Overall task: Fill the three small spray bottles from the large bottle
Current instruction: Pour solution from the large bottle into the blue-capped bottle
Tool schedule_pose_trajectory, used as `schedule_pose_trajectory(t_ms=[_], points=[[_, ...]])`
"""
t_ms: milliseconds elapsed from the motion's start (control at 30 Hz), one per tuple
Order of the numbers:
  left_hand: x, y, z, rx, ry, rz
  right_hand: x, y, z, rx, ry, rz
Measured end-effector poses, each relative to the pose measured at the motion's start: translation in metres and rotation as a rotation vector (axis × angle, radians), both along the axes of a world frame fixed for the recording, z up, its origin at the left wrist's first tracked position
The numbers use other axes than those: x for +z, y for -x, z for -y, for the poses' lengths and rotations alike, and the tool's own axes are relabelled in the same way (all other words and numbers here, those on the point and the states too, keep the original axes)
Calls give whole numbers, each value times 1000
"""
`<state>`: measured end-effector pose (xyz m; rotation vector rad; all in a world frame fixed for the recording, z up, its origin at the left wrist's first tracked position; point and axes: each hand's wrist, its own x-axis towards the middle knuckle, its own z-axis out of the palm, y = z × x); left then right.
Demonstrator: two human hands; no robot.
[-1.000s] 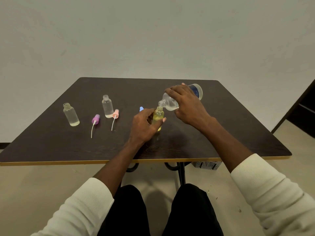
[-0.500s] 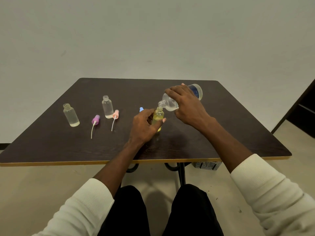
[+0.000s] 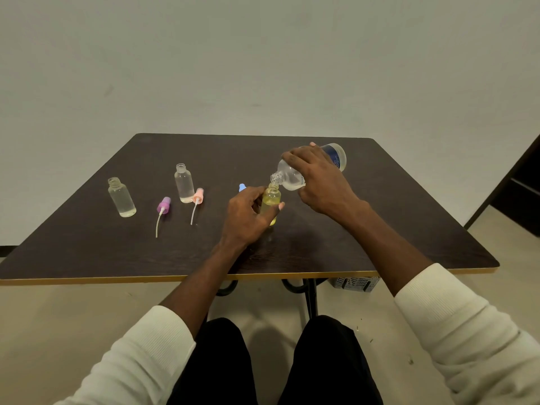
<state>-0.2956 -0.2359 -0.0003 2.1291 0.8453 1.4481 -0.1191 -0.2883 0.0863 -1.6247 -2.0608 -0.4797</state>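
My right hand (image 3: 320,179) grips the large clear bottle (image 3: 292,176) with a blue label, tipped on its side so its mouth sits just over the neck of a small yellow bottle (image 3: 271,200). My left hand (image 3: 248,217) holds that yellow bottle upright on the dark table (image 3: 380,229). Two other small clear bottles stand uncapped to the left, one at the far left (image 3: 121,197) and one further back (image 3: 184,183); each shows a little liquid at the bottom.
Three spray tops lie loose on the table: a purple one (image 3: 163,206), a pink one (image 3: 198,196) beside the back clear bottle, and a blue one (image 3: 242,187) partly behind my left hand. A grey crate (image 3: 353,283) sits on the floor under the table.
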Motion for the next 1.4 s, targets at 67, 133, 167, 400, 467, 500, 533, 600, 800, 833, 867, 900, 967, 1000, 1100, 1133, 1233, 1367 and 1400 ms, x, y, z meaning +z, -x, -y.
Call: schedule_pose_trajectory(t_ms=[67, 133, 167, 400, 467, 500, 533, 600, 800, 833, 867, 900, 967, 1000, 1100, 1133, 1233, 1367, 1400], points=[[0, 0, 0, -5, 3, -3, 0, 0, 0, 1, 0, 2], [0, 0, -1, -8, 6, -2, 0, 1, -1, 2, 6, 3], [0, 0, -1, -6, 6, -1, 0, 1, -1, 2, 8, 2], [-1, -1, -3, 5, -4, -2, -2, 0, -2, -1, 3, -2], [-1, -1, -3, 5, -2, 0, -2, 0, -2, -2, 4, -4], [-2, -1, -3, 4, 1, 1, -2, 0, -2, 0, 4, -8], [-2, -1, -3, 3, 4, 2, -2, 0, -2, 1, 3, -12], [-2, -2, -3, 6, 9, 5, -3, 0, -2, 2, -5, -16], [-2, -1, -3, 5, 8, 7, -2, -1, -1, 2, 21, -40], [-2, -1, -3, 6, 5, 8, -3, -1, -1, 3, 26, -44], [-2, -1, -3, 7, 5, 8, -3, -1, -1, 3, 29, -50], [-2, -1, -3, 8, 4, 8, -3, -1, -1, 4, 29, -56], [-1, -1, -3, 12, 1, 8, -3, -1, -1, 1, 26, -68], [-1, -1, -3, 11, 2, 11, -4, -2, -1, -1, 24, -74], [-1, -1, -3, 1, 3, 15, -5, -3, -2, -3, 24, -85], [-1, -1, -3, -1, 3, 15, -5, -3, -2, -2, 25, -88], [-2, -1, -3, 2, -1, 17, -6, -5, -2, -1, 17, -88], [-1, -1, -3, 4, -7, 22, -6, -6, -1, 2, 14, -88], [-1, -2, -3, 0, -7, 28, -6, -6, -1, 4, 12, -87]])
